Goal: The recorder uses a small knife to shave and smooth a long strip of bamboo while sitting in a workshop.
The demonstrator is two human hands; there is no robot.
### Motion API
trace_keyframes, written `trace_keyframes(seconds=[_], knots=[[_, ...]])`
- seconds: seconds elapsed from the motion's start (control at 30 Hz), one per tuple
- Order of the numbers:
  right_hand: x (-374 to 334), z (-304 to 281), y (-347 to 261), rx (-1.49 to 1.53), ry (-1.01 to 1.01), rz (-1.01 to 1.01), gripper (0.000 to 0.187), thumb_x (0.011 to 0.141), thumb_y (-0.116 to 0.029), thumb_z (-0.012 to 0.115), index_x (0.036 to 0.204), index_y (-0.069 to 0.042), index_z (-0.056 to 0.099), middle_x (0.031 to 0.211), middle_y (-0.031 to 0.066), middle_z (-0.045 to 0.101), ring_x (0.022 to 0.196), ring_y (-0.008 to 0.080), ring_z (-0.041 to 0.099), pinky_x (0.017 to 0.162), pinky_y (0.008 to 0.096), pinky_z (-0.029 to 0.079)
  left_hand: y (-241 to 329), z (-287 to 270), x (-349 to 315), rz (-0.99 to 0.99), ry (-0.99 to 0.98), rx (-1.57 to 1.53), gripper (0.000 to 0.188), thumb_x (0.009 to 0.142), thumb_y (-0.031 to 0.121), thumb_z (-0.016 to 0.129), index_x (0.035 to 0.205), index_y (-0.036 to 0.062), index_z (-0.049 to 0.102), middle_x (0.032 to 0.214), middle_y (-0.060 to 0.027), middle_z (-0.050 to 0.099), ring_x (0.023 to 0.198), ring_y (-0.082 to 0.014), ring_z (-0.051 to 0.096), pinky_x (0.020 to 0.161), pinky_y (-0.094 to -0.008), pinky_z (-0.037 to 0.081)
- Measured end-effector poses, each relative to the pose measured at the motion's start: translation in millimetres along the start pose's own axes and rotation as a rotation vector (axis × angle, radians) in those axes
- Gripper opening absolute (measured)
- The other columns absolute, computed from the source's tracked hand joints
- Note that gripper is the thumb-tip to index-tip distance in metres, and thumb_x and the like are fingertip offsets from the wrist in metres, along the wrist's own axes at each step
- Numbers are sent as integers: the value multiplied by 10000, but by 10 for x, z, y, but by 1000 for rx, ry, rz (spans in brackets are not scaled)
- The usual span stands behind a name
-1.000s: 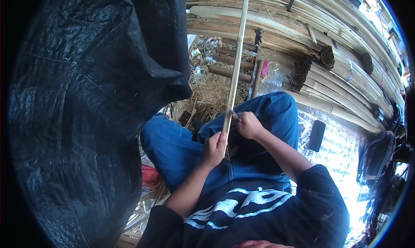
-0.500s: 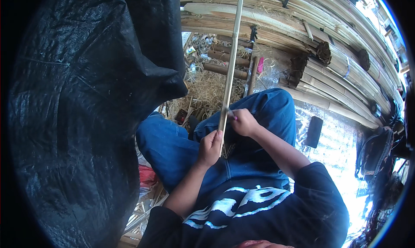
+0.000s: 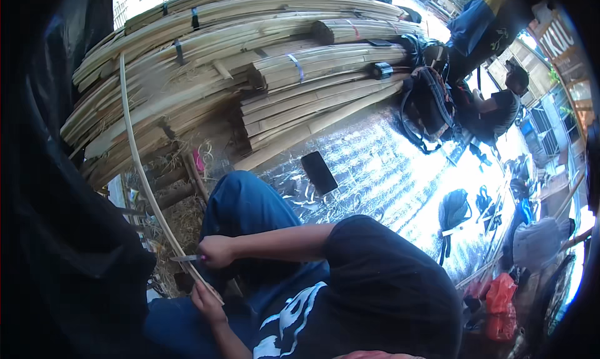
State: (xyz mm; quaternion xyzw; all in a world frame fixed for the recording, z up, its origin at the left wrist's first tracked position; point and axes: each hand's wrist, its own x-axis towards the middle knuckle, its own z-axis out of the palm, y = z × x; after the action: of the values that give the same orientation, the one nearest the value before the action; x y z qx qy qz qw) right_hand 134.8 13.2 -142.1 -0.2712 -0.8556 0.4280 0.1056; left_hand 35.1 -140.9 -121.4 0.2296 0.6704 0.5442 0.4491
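My left hand (image 3: 206, 301) is closed around the lower end of a long, thin bamboo strip (image 3: 145, 181). From there the strip slants up and away to the left, its far end over stacked bamboo. My right hand (image 3: 217, 251) grips the handle of a small knife (image 3: 184, 258) just above the left hand. Its blade points left and crosses the strip, apparently touching it. Both hands are over my lap, between the knees of my blue jeans (image 3: 250, 206).
Tied bundles of bamboo strips (image 3: 331, 62) lie beyond my knees. A dark phone-like slab (image 3: 319, 172) rests on the shiny floor sheet (image 3: 369, 165). Black sheeting (image 3: 69, 202) hangs at left. A backpack (image 3: 431, 102), a seated person (image 3: 500, 106) and a red bag (image 3: 501, 296) are at right.
The view has swung to the right, so the hands appear further left and lower, and more floor shows. The knife blade, blurred before, now shows clearly across the strip.
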Motion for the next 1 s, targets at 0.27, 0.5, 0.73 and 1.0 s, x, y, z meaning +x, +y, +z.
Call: trace_keyframes(seconds=[0.27,0.5,0.73,1.0], knots=[[0,-59,-72,-68,-90,-53,205,716,-199,591,758,-8,652,747,221,637,774,408,629,688,490,491,-169,-92,141,-23,-5,-8,324,992,394,426,825,124,490,664,45,419,551,-50,408,482,-212,316],[-72,-2,-129,-188,-77,-108,199,683,-200,614,736,-13,657,714,200,638,740,413,631,644,488,504,-223,56,108,-83,91,-5,309,1002,362,403,905,96,526,680,49,413,550,-46,391,441,-208,292],[277,98,315,75,194,218,279,772,-201,534,712,48,645,712,264,615,728,414,641,649,476,506,-668,121,119,102,83,28,338,1011,349,370,846,93,514,643,44,369,511,-44,343,432,-204,257],[20,61,-20,-197,-91,-95,174,668,-171,598,656,0,629,683,238,607,722,432,609,621,479,490,-349,-35,35,-24,-3,-112,408,1015,413,346,713,141,383,552,24,343,426,-57,311,389,-207,264]])
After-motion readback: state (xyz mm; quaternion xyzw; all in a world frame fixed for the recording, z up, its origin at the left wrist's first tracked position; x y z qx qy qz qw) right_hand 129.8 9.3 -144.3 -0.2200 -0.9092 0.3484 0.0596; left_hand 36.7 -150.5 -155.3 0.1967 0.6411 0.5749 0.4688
